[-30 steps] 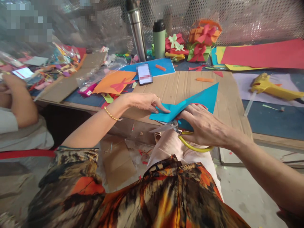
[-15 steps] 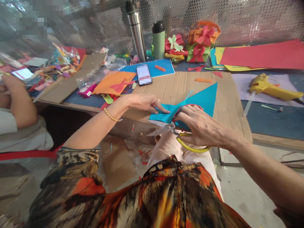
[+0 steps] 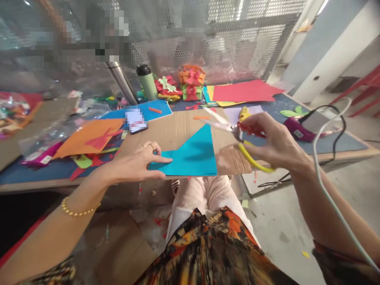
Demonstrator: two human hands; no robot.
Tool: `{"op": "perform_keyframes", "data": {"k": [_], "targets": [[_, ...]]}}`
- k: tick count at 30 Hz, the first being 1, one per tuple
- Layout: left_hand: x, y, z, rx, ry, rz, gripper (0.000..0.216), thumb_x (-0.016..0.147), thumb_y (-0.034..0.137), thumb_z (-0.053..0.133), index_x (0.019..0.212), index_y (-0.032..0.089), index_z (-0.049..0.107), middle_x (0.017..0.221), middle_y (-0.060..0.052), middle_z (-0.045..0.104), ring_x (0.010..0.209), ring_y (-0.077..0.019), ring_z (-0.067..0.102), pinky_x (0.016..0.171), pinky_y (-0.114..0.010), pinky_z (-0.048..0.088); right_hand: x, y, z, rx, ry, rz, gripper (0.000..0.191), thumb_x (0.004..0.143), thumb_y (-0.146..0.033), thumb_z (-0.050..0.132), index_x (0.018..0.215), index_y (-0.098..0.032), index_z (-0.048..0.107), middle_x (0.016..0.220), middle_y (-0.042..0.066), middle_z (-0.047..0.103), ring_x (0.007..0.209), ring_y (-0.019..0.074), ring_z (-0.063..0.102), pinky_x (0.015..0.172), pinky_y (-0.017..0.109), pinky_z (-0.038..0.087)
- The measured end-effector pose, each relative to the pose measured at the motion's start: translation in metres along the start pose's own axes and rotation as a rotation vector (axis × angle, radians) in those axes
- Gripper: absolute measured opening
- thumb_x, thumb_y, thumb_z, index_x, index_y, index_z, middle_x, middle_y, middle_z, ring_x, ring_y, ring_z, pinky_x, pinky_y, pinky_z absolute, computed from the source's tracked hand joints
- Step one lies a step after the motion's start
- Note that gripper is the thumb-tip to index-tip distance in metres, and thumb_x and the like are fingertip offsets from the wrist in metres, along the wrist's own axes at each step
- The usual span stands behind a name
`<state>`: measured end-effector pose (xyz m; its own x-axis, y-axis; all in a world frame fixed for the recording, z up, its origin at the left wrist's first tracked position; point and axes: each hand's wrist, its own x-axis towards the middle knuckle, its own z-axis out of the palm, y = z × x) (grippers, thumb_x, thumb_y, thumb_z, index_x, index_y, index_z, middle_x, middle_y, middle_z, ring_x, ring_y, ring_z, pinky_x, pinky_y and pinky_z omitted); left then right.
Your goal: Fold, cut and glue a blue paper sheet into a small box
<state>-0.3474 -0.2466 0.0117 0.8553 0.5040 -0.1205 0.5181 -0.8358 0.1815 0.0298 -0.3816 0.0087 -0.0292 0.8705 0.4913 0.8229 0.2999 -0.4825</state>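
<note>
A blue sheet of paper (image 3: 196, 156) with a slanted upper edge lies flat on the cardboard (image 3: 166, 132) at the table's front edge. My left hand (image 3: 145, 160) rests on its left end, index finger stretched over the paper and thumb along the front edge. Raised to the right of the sheet, my right hand (image 3: 273, 138) holds scissors (image 3: 236, 130) with one red and one yellow handle. Their blades are spread, point left and are clear of the paper. Partly hidden behind the scissors and right hand is a yellow glue gun (image 3: 244, 113) on a pale purple sheet.
Left of the cardboard are a phone (image 3: 135, 120) and an orange sheet (image 3: 89, 136) with paper scraps. A steel flask (image 3: 121, 83), a green bottle (image 3: 147, 85) and small paper baskets (image 3: 192, 81) stand behind. Red paper (image 3: 246, 92) lies back right. A cable (image 3: 319, 158) crosses near my right arm.
My right hand has lifted the scissors away from the blue paper, up and right. The paper now lies flat, with my left hand still on its left end. The view has swung right.
</note>
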Motion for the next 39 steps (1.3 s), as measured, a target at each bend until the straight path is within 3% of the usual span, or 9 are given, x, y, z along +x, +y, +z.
{"op": "perform_keyframes", "data": {"k": [3,6,10,14,19,23,28,35,39], "targets": [[0.0,0.014,0.011,0.041,0.085,0.027,0.062,0.086,0.069,0.077,0.13,0.026,0.077,0.145,-0.013,0.062,0.135,-0.0354,0.056,0.114,-0.048,0.044,0.03,0.034,0.01,-0.113,0.066,0.26,0.058,0.076,-0.043,0.074,0.13,-0.023,0.062,0.1,0.008,0.073,0.087,0.0278,0.068,0.084,0.051,0.057],[0.001,0.023,0.019,0.03,0.131,0.023,0.053,0.094,0.055,0.076,0.133,0.02,0.071,0.14,-0.015,0.068,0.134,-0.0335,0.059,0.115,-0.049,0.046,0.069,0.053,0.032,-0.146,0.01,0.368,0.048,0.078,-0.044,0.069,0.12,-0.021,0.071,0.091,0.01,0.073,0.086,0.0306,0.069,0.08,0.05,0.056],[-0.001,0.029,0.019,-0.005,0.138,0.011,0.053,0.099,0.046,0.072,0.143,0.018,0.064,0.143,-0.016,0.068,0.134,-0.0308,0.061,0.114,-0.046,0.049,0.119,0.055,0.056,-0.333,-0.113,0.439,0.04,0.085,-0.046,0.064,0.114,-0.021,0.078,0.101,0.017,0.076,0.096,0.036,0.069,0.083,0.049,0.051],[-0.004,0.035,0.017,0.002,0.151,0.041,0.038,0.106,0.037,0.063,0.138,0.017,0.07,0.142,-0.016,0.071,0.134,-0.0281,0.064,0.115,-0.046,0.05,0.147,0.049,0.071,-0.462,-0.252,0.47,0.051,0.09,-0.046,0.056,0.122,-0.011,0.076,0.117,0.029,0.073,0.103,0.0376,0.067,0.083,0.046,0.044],[-0.003,0.038,0.03,0.159,0.241,0.143,0.027,0.11,0.02,0.051,0.121,0.014,0.075,0.128,-0.017,0.078,0.123,-0.0251,0.072,0.101,-0.041,0.057,0.147,0.058,0.082,-0.476,-0.294,0.426,0.059,0.09,-0.045,0.056,0.125,-0.001,0.074,0.124,0.041,0.066,0.108,0.0432,0.063,0.078,0.05,0.036],[-0.001,0.041,0.038,0.325,0.415,0.147,0.034,0.11,0.011,0.042,0.101,0.017,0.075,0.114,-0.011,0.082,0.112,-0.021,0.073,0.097,-0.038,0.055,0.14,0.07,0.082,-0.492,-0.299,0.35,0.06,0.091,-0.052,0.054,0.127,-0.009,0.076,0.124,0.038,0.065,0.11,0.0425,0.06,0.076,0.049,0.035],[0.004,0.04,0.039,0.37,0.575,0.021,0.032,0.109,0.016,0.045,0.086,0.019,0.068,0.094,-0.009,0.077,0.091,-0.0215,0.065,0.084,-0.039,0.05,0.138,0.076,0.083,-0.486,-0.288,0.304,0.052,0.09,-0.05,0.059,0.117,-0.011,0.08,0.118,0.036,0.066,0.102,0.04,0.059,0.077,0.05,0.038],[0.006,0.029,0.047,0.225,0.476,0.043,0.025,0.109,0.022,0.051,0.087,0.019,0.064,0.092,-0.009,0.071,0.094,-0.0235,0.062,0.089,-0.039,0.05,0.135,0.082,0.089,-0.441,-0.24,0.297,0.051,0.092,-0.049,0.057,0.117,-0.009,0.077,0.121,0.033,0.062,0.109,0.0409,0.055,0.085,0.056,0.04],[0.004,0.028,0.047,0.103,0.405,0.071,0.027,0.11,0.039,0.055,0.109,0.015,0.068,0.107,-0.012,0.071,0.106,-0.025,0.064,0.098,-0.04,0.052,0.135,0.081,0.088,-0.424,-0.243,0.291,0.049,0.092,-0.047,0.057,0.115,-0.008,0.076,0.12,0.033,0.061,0.111,0.0414,0.054,0.088,0.057,0.041]]}}
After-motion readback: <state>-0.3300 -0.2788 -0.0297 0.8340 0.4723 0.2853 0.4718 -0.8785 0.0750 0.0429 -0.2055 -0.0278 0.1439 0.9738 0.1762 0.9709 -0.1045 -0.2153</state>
